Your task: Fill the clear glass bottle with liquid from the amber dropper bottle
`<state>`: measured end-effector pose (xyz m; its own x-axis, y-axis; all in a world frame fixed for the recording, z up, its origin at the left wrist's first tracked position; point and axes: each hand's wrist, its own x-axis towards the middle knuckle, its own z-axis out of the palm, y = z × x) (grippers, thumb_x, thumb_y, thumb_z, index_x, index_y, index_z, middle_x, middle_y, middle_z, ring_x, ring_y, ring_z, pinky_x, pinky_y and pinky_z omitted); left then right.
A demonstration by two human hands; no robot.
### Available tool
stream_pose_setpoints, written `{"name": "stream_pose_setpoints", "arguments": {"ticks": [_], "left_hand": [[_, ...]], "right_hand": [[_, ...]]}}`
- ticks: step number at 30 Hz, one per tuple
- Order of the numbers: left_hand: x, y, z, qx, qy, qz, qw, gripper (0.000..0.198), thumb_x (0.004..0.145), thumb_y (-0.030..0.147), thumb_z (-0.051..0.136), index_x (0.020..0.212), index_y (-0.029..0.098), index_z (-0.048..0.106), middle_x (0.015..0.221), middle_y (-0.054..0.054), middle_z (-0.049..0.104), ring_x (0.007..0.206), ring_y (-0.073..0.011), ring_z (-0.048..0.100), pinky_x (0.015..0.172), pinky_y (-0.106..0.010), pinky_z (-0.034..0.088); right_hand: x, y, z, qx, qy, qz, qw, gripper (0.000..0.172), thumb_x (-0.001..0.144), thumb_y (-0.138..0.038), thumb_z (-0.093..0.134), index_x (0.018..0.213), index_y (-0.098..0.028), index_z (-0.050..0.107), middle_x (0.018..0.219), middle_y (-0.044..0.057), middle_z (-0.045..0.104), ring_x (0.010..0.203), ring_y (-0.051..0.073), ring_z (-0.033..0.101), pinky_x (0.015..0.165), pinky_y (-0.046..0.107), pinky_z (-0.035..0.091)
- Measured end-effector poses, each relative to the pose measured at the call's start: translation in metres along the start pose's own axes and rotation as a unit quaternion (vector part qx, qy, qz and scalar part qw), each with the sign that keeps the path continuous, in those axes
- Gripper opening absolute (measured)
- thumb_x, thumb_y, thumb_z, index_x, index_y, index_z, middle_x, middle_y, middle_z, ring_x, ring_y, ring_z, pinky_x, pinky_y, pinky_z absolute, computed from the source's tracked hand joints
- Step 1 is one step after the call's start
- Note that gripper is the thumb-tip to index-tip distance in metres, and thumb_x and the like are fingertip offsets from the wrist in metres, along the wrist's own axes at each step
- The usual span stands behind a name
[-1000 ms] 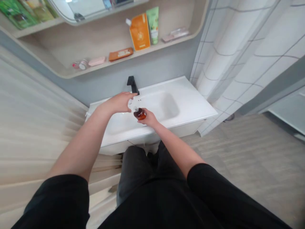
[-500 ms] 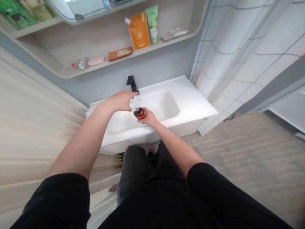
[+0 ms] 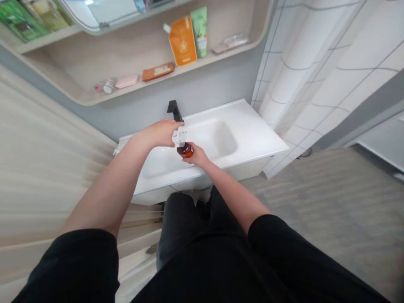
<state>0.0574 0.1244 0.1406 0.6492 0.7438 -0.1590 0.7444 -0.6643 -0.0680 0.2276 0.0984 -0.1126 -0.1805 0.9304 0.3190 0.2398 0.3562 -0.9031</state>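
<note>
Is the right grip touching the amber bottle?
Touching. The head view shows the right grip curled against the side of the amber bottle, with no gap visible between them.

Over the sink (image 3: 224,138), the left hand (image 3: 160,133) holds a container (image 3: 179,138) just in front of the tap (image 3: 174,110). Nearer the body and slightly right, the right hand (image 3: 198,155) holds a bottle (image 3: 186,150); whether these 2 things touch is hard to tell. Behind and above the tap runs a shelf (image 3: 104,54). On it, left to right, are a jar (image 3: 109,86), a soap case (image 3: 126,81), a packet (image 3: 158,71), a pouch (image 3: 183,41), a tube (image 3: 199,31) beside it, and a flat case (image 3: 230,43). A curtain (image 3: 38,168) hangs left of the sink; a tiled wall (image 3: 328,84) stands right
</note>
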Motion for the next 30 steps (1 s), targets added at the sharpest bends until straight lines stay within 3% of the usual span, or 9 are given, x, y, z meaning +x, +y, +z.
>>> {"name": "stream_pose_setpoints", "arguments": {"ticks": [6, 11, 15, 19, 22, 24, 27, 30], "left_hand": [[-0.001, 0.002, -0.002, 0.001, -0.002, 0.000, 1.000, 0.101, 0.073, 0.040, 0.088, 0.168, 0.027, 0.056, 0.149, -0.012, 0.072, 0.143, -0.0415, 0.064, 0.123, -0.046, 0.049], [-0.008, -0.006, 0.007, -0.029, 0.019, -0.015, 0.999, 0.108, 0.071, 0.039, 0.091, 0.171, 0.025, 0.053, 0.148, -0.012, 0.074, 0.141, -0.0408, 0.064, 0.123, -0.046, 0.050], [-0.022, -0.026, 0.027, -0.107, 0.091, -0.028, 0.990, 0.108, 0.067, 0.041, 0.096, 0.167, 0.025, 0.059, 0.139, -0.011, 0.076, 0.132, -0.0386, 0.068, 0.120, -0.047, 0.053], [-0.039, -0.046, 0.066, -0.255, 0.187, -0.064, 0.946, 0.107, 0.060, 0.039, 0.102, 0.160, 0.024, 0.064, 0.135, -0.009, 0.076, 0.118, -0.0318, 0.072, 0.111, -0.045, 0.058], [-0.049, -0.048, 0.114, -0.410, 0.253, -0.100, 0.870, 0.100, 0.058, 0.038, 0.105, 0.149, 0.026, 0.066, 0.132, -0.009, 0.076, 0.116, -0.0290, 0.071, 0.098, -0.042, 0.062], [-0.053, -0.041, 0.153, -0.523, 0.313, -0.111, 0.785, 0.094, 0.053, 0.037, 0.108, 0.137, 0.028, 0.066, 0.128, -0.008, 0.075, 0.120, -0.0300, 0.070, 0.093, -0.041, 0.064], [-0.058, -0.023, 0.209, -0.643, 0.396, -0.123, 0.644, 0.086, 0.051, 0.034, 0.110, 0.122, 0.029, 0.061, 0.122, -0.005, 0.074, 0.120, -0.0272, 0.071, 0.098, -0.042, 0.062], [-0.066, -0.010, 0.247, -0.727, 0.412, -0.118, 0.536, 0.075, 0.058, 0.035, 0.108, 0.114, 0.031, 0.058, 0.120, -0.002, 0.074, 0.120, -0.0257, 0.074, 0.102, -0.043, 0.060]], "right_hand": [[0.000, 0.000, 0.000, -0.005, -0.005, 0.005, 1.000, 0.092, 0.066, -0.037, 0.104, 0.149, -0.027, 0.065, 0.140, 0.007, 0.080, 0.128, 0.035, 0.077, 0.114, 0.048, 0.059], [-0.001, -0.001, 0.000, 0.005, 0.001, -0.006, 1.000, 0.088, 0.066, -0.034, 0.104, 0.146, -0.025, 0.067, 0.137, 0.007, 0.081, 0.124, 0.034, 0.078, 0.114, 0.046, 0.059], [-0.001, -0.003, -0.001, 0.003, 0.002, -0.004, 1.000, 0.088, 0.065, -0.034, 0.104, 0.144, -0.025, 0.068, 0.136, 0.007, 0.081, 0.124, 0.035, 0.078, 0.114, 0.047, 0.059], [-0.002, -0.005, -0.002, 0.009, -0.004, 0.017, 1.000, 0.088, 0.064, -0.035, 0.104, 0.144, -0.028, 0.068, 0.132, 0.004, 0.082, 0.124, 0.034, 0.078, 0.114, 0.048, 0.059], [-0.002, -0.006, -0.003, 0.016, -0.004, 0.029, 0.999, 0.089, 0.063, -0.036, 0.103, 0.144, -0.027, 0.067, 0.130, 0.004, 0.083, 0.122, 0.034, 0.078, 0.113, 0.049, 0.059], [-0.002, -0.006, -0.002, 0.017, -0.001, 0.028, 0.999, 0.089, 0.063, -0.037, 0.103, 0.144, -0.026, 0.068, 0.131, 0.005, 0.082, 0.123, 0.034, 0.077, 0.114, 0.049, 0.059], [-0.002, -0.006, -0.002, 0.014, 0.003, 0.026, 1.000, 0.089, 0.062, -0.038, 0.103, 0.143, -0.025, 0.068, 0.133, 0.006, 0.081, 0.125, 0.035, 0.076, 0.116, 0.049, 0.057], [-0.002, -0.005, -0.003, 0.003, 0.008, 0.042, 0.999, 0.091, 0.060, -0.038, 0.104, 0.142, -0.025, 0.068, 0.132, 0.006, 0.082, 0.124, 0.035, 0.076, 0.117, 0.050, 0.056]]}}
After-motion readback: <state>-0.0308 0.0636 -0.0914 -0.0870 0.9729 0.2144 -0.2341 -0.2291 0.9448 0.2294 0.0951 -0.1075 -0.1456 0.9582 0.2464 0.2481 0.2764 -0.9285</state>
